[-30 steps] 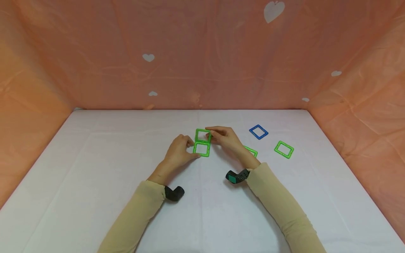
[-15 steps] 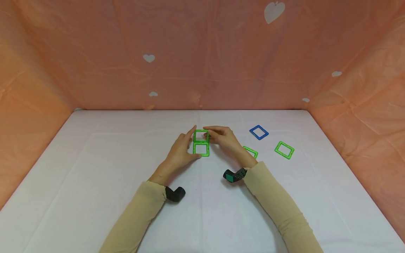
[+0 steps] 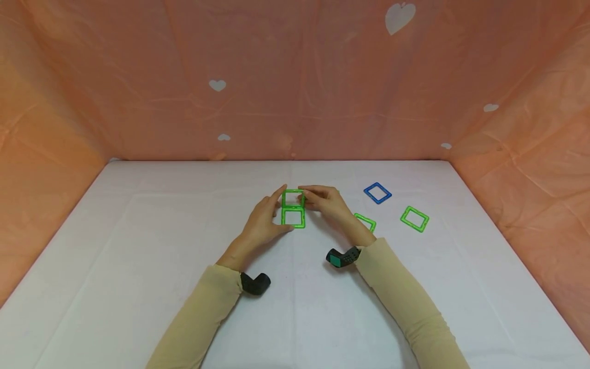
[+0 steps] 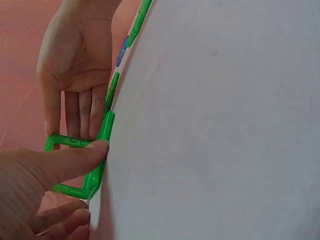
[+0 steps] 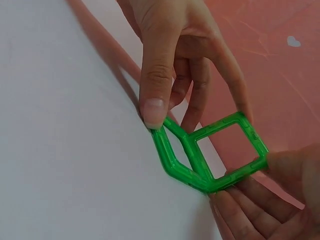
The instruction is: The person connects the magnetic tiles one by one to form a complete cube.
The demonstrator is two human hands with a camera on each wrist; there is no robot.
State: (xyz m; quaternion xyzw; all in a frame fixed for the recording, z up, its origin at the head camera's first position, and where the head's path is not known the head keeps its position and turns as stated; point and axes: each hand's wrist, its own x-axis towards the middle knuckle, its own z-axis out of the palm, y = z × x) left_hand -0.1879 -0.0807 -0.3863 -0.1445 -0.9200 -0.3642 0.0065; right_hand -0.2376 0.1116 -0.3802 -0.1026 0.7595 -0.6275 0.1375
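Two green square magnetic tiles meet along one edge near the table's middle. The near tile (image 3: 293, 226) lies low, and the far tile (image 3: 293, 191) stands up from it at an angle, as the right wrist view shows. My left hand (image 3: 264, 221) spans the pair: its thumb presses the near tile's front edge, and its index fingertip touches the far tile's upper left corner. On the other side my right hand (image 3: 328, 201) holds the far tile by its right edge. Some right fingertips are hidden behind the tile in the head view.
To the right lie a blue square tile (image 3: 371, 198) and a green tile (image 3: 411, 225). Another green tile (image 3: 364, 217) is partly covered by the right wrist. An orange sheet (image 3: 295, 118) with pale hearts closes off the back and sides of the white table (image 3: 138, 246).
My left index finger has straightened up to the far tile's corner. Both joined tiles have shifted slightly left and squared up. Over the last half second almost nothing has moved.
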